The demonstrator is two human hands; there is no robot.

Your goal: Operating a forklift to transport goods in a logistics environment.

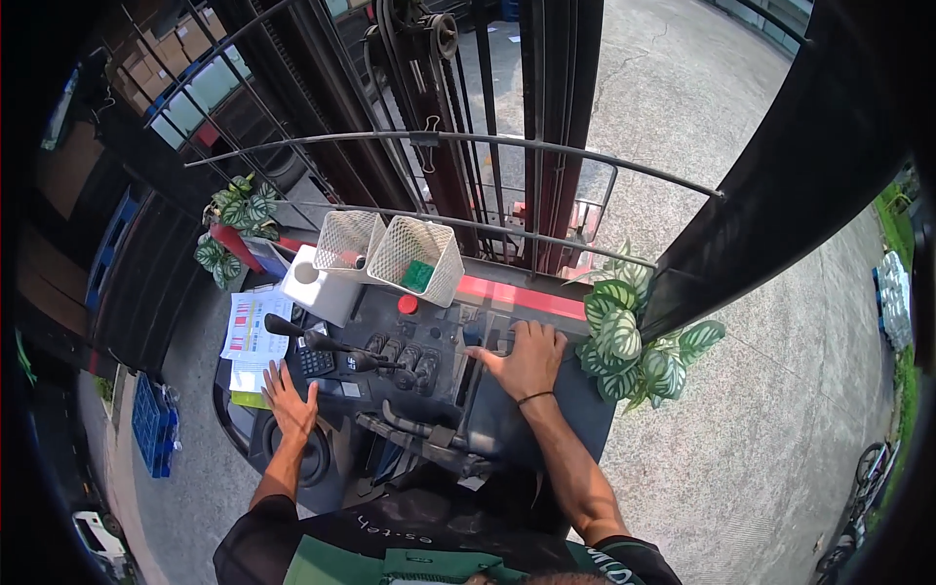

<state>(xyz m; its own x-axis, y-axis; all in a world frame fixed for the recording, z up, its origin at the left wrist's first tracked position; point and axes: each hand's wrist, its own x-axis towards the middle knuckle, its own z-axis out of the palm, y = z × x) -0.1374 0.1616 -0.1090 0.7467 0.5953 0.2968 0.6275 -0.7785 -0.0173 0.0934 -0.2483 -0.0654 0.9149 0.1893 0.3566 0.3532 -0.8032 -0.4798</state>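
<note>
I am at a forklift's dashboard [439, 327]. My left hand [288, 400] is open, fingers spread, over the lower edge of some papers [249, 322], above the steering wheel [307, 458]. A calculator [317, 362] lies beside it, under black levers [362, 363]. My right hand [522, 361] is open, thumb apart, its fingers on the right part of the dashboard. A red button [408, 303], a white roll in its holder [305, 273] and two white mesh baskets [419, 249] sit farther forward; one holds a green sponge [417, 277].
Black mast rails [541, 97] and metal bars [575, 148] stand ahead. Leafy plants [634, 351] flank the dashboard. A black pillar [765, 195] rises at the right, beside concrete ground [741, 458]. Stacked cartons [166, 63], a blue pallet [153, 424] and a bicycle [868, 478] are farther off.
</note>
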